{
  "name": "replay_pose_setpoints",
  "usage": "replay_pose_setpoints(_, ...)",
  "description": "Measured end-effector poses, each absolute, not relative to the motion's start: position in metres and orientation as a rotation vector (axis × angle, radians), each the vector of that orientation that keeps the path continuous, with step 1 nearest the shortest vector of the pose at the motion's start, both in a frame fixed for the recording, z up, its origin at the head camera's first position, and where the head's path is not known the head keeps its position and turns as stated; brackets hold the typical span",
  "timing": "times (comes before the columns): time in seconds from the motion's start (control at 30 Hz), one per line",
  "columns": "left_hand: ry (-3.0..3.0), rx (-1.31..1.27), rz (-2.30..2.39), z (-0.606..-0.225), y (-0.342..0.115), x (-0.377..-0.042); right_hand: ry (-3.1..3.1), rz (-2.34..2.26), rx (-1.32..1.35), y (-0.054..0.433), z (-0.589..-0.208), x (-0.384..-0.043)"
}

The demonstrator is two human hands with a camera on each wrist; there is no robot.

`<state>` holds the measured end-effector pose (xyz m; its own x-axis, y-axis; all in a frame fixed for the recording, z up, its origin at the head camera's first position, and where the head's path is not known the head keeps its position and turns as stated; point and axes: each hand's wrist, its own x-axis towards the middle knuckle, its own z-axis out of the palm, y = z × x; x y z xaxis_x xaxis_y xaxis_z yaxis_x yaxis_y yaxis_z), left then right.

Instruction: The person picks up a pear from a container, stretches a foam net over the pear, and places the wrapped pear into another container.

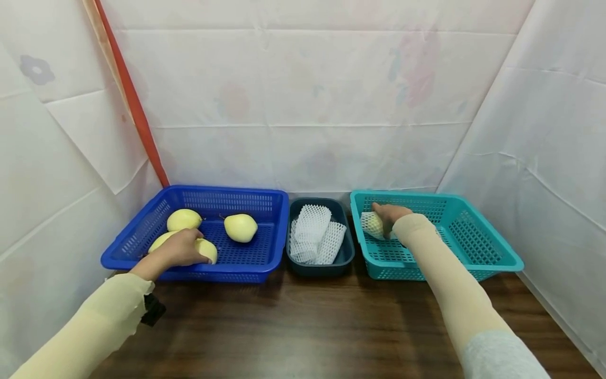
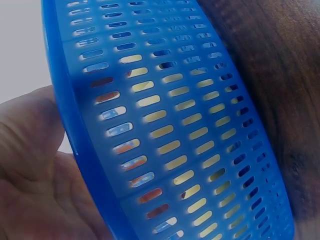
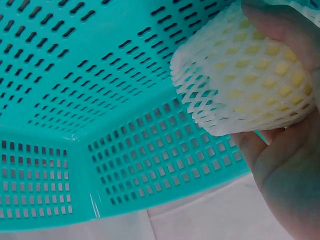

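In the blue basket (image 1: pixel 255 268), my left hand (image 1: pixel 182 248) grips a yellow pear (image 1: pixel 208 251) near the front wall. Other pears lie by it: one (image 1: pixel 183 219) behind, one (image 1: pixel 160 241) partly covered by the hand, and one (image 1: pixel 241 228) toward the right. The basket wall hides most of the left fingers in the left wrist view. Inside the teal basket (image 1: pixel 497 252), at its left end, my right hand (image 1: pixel 392 213) holds a pear in a white foam net (image 3: pixel 250 82). Thumb and fingers wrap the net from both sides; its loose end hangs past the fruit.
Between the baskets stands a small dark teal tub (image 1: pixel 319 270) with several white foam nets (image 1: pixel 312 226) in it. All rest on a dark wooden table (image 1: pixel 303 326). White sheets (image 1: pixel 307 95) enclose the back and sides, and a red strip (image 1: pixel 134 100) hangs at the left.
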<state>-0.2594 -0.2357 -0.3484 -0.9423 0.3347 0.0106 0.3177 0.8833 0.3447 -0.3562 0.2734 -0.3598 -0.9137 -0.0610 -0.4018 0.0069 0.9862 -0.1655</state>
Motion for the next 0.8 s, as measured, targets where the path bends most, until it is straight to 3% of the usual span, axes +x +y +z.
replay_pose_setpoints(0.33,2.972,0.42,0.558,-0.354,-0.229,-0.262,2.853,0.038,-0.279,0.281,-0.357,-0.348)
replay_pose_setpoints(0.57,2.96,0.252,0.392,-0.353,-0.223,-0.266,2.798,0.007,-0.238,0.283,-0.327,-0.335)
replay_pose_setpoints(0.8,2.919,0.234,0.304,-0.353,-0.22,-0.272,2.793,0.08,-0.404,0.276,-0.298,-0.309)
